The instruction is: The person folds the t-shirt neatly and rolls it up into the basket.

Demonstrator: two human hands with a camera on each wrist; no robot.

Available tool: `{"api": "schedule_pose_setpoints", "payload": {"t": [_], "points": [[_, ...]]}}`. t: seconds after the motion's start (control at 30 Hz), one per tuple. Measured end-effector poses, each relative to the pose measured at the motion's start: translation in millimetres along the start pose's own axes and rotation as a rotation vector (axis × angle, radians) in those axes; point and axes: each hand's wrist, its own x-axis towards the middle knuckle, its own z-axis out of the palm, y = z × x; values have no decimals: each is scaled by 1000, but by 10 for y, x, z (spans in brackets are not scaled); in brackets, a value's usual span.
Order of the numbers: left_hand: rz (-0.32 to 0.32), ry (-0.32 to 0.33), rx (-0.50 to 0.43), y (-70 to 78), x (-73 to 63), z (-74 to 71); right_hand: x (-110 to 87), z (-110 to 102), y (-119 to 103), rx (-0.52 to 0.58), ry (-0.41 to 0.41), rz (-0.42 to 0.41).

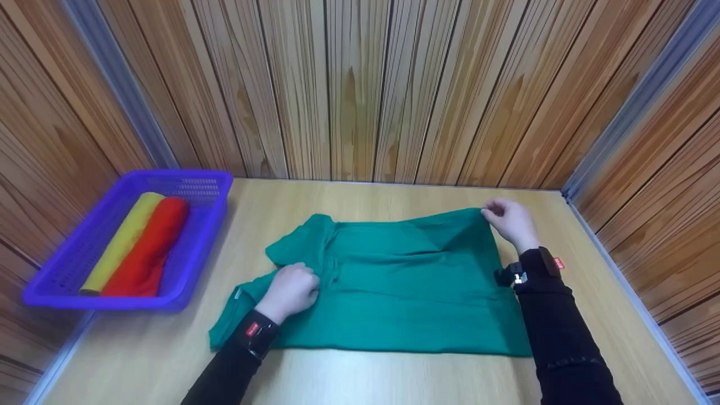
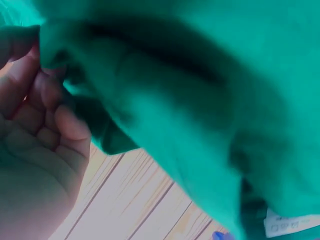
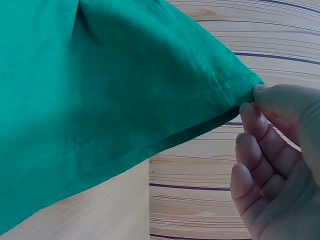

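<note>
A green T-shirt (image 1: 405, 287) is spread across the table, its sleeve end to the left and its hem to the right. My left hand (image 1: 291, 289) pinches the fabric near the sleeves, and in the left wrist view the cloth (image 2: 165, 110) bunches beside the fingers. A white care label (image 2: 287, 224) shows at the lower right there. At the far right, my right hand (image 1: 512, 221) holds a hem corner between thumb and forefinger. The right wrist view shows that corner raised, with the other fingers (image 3: 250, 150) loosely bent below it.
To the left, a purple basket (image 1: 183, 304) holds a yellow rolled cloth (image 1: 121, 242) and a red rolled cloth (image 1: 147, 253). Wood-patterned walls (image 1: 360, 90) enclose the light wooden table (image 1: 360, 377) at the back and both sides.
</note>
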Motion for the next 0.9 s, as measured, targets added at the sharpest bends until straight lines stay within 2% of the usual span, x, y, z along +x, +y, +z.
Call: {"api": "schedule_pose_setpoints", "payload": {"t": [0.2,0.27,0.33,0.4,0.57,0.63,0.77,0.9], "points": [[11,0,-33,-81,43,-125,3,-12,0,8,-17,11],[1,22,-43,-135,70,-182,5,-16,-1,6,-19,7],[-40,45,-53,-209,97,-243,6,-20,-3,1,-19,5],[-124,47,-72,-302,121,-301,7,-22,-5,0,-19,2],[-432,-36,-193,-613,144,-414,7,-27,-4,16,-17,3],[-531,-58,-233,-742,131,-429,3,-25,2,20,-13,-2],[-691,-76,-264,-921,73,-390,-4,-15,10,19,0,-14],[-808,-89,-243,-1001,6,-294,4,-11,-2,16,-8,-10]]}}
